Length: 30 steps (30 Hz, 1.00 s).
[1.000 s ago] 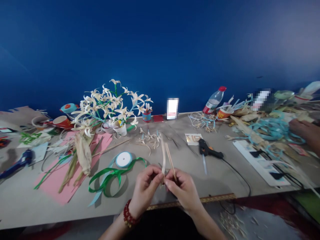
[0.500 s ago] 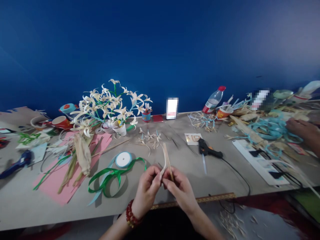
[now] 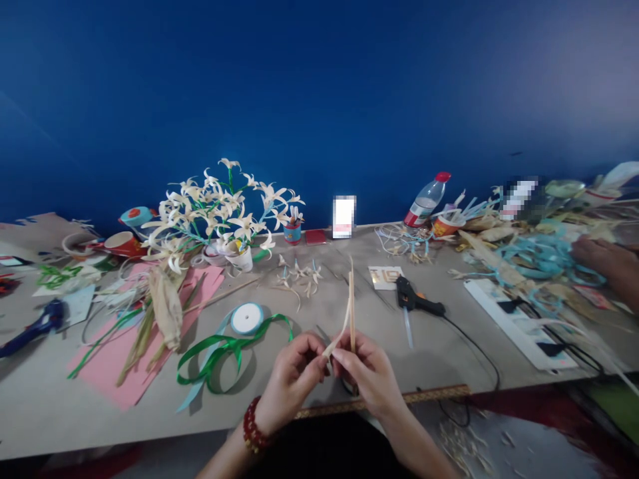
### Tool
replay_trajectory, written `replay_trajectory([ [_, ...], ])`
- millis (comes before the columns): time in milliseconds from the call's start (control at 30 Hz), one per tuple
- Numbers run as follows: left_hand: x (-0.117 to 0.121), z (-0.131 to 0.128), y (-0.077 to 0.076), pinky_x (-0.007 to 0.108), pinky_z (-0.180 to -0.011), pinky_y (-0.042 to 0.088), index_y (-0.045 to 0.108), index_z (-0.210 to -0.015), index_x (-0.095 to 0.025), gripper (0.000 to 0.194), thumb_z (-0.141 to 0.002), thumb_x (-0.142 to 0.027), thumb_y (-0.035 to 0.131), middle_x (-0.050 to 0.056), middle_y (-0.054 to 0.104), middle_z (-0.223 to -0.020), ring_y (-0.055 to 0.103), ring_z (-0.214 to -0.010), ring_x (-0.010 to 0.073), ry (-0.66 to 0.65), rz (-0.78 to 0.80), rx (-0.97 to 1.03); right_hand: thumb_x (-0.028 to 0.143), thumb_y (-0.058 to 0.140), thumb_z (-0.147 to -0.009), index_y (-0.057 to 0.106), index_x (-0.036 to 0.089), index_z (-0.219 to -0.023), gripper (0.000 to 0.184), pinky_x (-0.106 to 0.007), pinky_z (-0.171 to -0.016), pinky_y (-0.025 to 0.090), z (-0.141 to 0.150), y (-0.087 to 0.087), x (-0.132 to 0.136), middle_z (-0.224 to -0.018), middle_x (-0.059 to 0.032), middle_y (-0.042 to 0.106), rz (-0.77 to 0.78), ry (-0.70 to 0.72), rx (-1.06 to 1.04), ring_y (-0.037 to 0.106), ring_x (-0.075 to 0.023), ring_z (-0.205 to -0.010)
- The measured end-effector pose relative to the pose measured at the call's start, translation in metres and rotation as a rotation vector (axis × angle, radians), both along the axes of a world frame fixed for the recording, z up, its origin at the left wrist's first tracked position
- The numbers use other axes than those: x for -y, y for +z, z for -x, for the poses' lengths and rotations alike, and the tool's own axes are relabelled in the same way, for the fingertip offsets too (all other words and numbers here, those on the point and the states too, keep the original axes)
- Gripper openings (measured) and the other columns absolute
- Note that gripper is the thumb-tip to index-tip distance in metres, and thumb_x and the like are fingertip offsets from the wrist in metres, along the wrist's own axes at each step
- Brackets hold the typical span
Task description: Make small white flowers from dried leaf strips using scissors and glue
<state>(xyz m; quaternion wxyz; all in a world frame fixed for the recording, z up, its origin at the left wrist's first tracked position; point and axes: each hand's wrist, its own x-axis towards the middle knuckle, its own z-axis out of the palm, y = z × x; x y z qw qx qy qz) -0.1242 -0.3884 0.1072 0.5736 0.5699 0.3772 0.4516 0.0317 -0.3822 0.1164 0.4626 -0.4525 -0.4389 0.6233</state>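
Observation:
Low at the centre, my left hand [image 3: 298,372] is closed, thumb and fingers pinching the lower end of a long pale strip [image 3: 345,316] that looks like dried husk. The strip curves upward and away from me. My right hand [image 3: 368,374] is closed round a thin straight wooden stick [image 3: 352,309], which stands up beside the strip. The right thumb touches the strip close to the left fingertips. Behind the hands, several small cream husk flowers [image 3: 302,274] lie on the table. The lower end of the stick is hidden by my right hand.
Left: green ribbon [image 3: 214,376], ribbon spool [image 3: 246,319], pink paper [image 3: 122,369], blue glue gun [image 3: 42,322], potted white flowers [image 3: 239,223]. Right: black glue gun [image 3: 417,301] with trailing cord, power strip [image 3: 504,326], bottle [image 3: 426,199]. Another person's hand [image 3: 602,256] is at far right.
The strip and the stick have swung to the right and stand more upright. My hands have shifted slightly, with the right thumb now against the strip.

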Motion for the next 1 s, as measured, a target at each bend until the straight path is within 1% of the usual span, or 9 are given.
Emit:
replay_trajectory([
  [133, 0.000, 0.000, 0.000, 0.023, -0.061, 0.044, 0.056, -0.086, -0.015, 0.017, -0.093, -0.031, 0.056, 0.004, 0.059, -0.078, 0.053, -0.067, 0.0121, 0.017, 0.002, -0.004, 0.027, 0.059, -0.080, 0.060, 0.018, -0.072, 0.012, -0.021, -0.051, 0.038, -0.002, 0.009, 0.000, -0.057, 0.0034, 0.055, -0.100, 0.031, 0.093, 0.047, -0.0100, -0.052],
  [200, 0.000, 0.000, 0.001, 0.022, -0.062, 0.044, 0.057, -0.085, -0.015, 0.017, -0.093, -0.031, 0.057, 0.004, 0.059, -0.078, 0.054, -0.069, 0.0122, 0.038, -0.013, -0.021, 0.025, 0.060, -0.078, 0.061, 0.018, -0.074, 0.008, -0.022, -0.054, 0.041, -0.003, 0.011, 0.000, -0.060, 0.0033, 0.055, -0.130, 0.038, 0.139, 0.050, -0.0112, -0.056],
  [300, 0.001, 0.000, 0.002, 0.021, -0.061, 0.044, 0.057, -0.085, -0.015, 0.018, -0.092, -0.031, 0.058, 0.004, 0.059, -0.078, 0.055, -0.069, 0.0122, 0.047, -0.004, 0.001, 0.023, 0.061, -0.076, 0.061, 0.018, -0.075, 0.005, -0.022, -0.055, 0.042, -0.004, 0.010, 0.000, -0.061, 0.0034, 0.056, -0.139, 0.041, 0.169, 0.051, -0.0115, -0.057],
  [467, 0.001, 0.001, 0.002, 0.021, -0.058, 0.044, 0.056, -0.085, -0.015, 0.019, -0.092, -0.032, 0.059, 0.003, 0.059, -0.075, 0.053, -0.064, 0.0107, 0.008, 0.064, 0.113, 0.026, 0.060, -0.079, 0.057, 0.018, -0.074, 0.009, -0.020, -0.046, 0.034, -0.002, 0.008, 0.000, -0.056, 0.0041, 0.056, -0.021, 0.094, 0.013, 0.040, -0.0078, -0.046],
  [567, 0.001, 0.002, 0.001, 0.021, -0.060, 0.044, 0.057, -0.085, -0.015, 0.018, -0.092, -0.031, 0.058, 0.004, 0.059, -0.078, 0.055, -0.068, 0.0120, 0.031, -0.001, 0.049, 0.031, 0.068, -0.079, 0.058, 0.018, -0.077, 0.016, -0.021, -0.054, 0.040, 0.001, 0.008, 0.001, -0.061, 0.0040, 0.055, -0.058, 0.067, 0.011, 0.047, -0.0095, -0.053],
  [633, 0.002, 0.002, 0.000, 0.022, -0.062, 0.045, 0.057, -0.085, -0.015, 0.017, -0.093, -0.030, 0.057, 0.005, 0.059, -0.080, 0.056, -0.071, 0.0131, 0.044, -0.046, 0.011, 0.036, 0.071, -0.080, 0.059, 0.018, -0.077, 0.021, -0.022, -0.057, 0.042, 0.002, 0.007, 0.002, -0.061, 0.0037, 0.056, -0.087, 0.052, 0.033, 0.049, -0.0104, -0.057],
  [700, 0.002, 0.003, 0.000, 0.023, -0.064, 0.045, 0.057, -0.086, -0.015, 0.015, -0.093, -0.029, 0.056, 0.005, 0.059, -0.080, 0.057, -0.071, 0.0135, 0.051, -0.087, -0.012, 0.040, 0.070, -0.082, 0.059, 0.018, -0.074, 0.026, -0.021, -0.052, 0.039, 0.002, 0.005, 0.004, -0.058, 0.0035, 0.056, -0.072, 0.047, 0.013, 0.047, -0.0095, -0.053],
  [833, 0.002, 0.005, 0.006, 0.025, -0.068, 0.044, 0.056, -0.083, -0.016, 0.013, -0.093, -0.024, 0.056, 0.004, 0.060, -0.076, 0.056, -0.072, 0.0143, 0.076, -0.247, -0.101, 0.046, 0.072, -0.080, 0.059, 0.017, -0.072, 0.033, -0.019, -0.041, 0.023, 0.004, 0.001, 0.006, -0.053, 0.0040, 0.055, 0.038, 0.036, -0.124, 0.032, -0.0051, -0.042],
  [1000, 0.002, 0.007, 0.012, 0.026, -0.070, 0.044, 0.057, -0.081, -0.017, 0.014, -0.093, -0.024, 0.056, 0.004, 0.060, -0.074, 0.056, -0.073, 0.0154, 0.084, -0.371, -0.144, 0.048, 0.081, -0.069, 0.055, 0.017, -0.069, 0.040, -0.016, -0.041, 0.019, 0.007, 0.005, 0.006, -0.050, 0.0044, 0.053, 0.177, -0.019, -0.219, 0.034, -0.0040, -0.041],
])
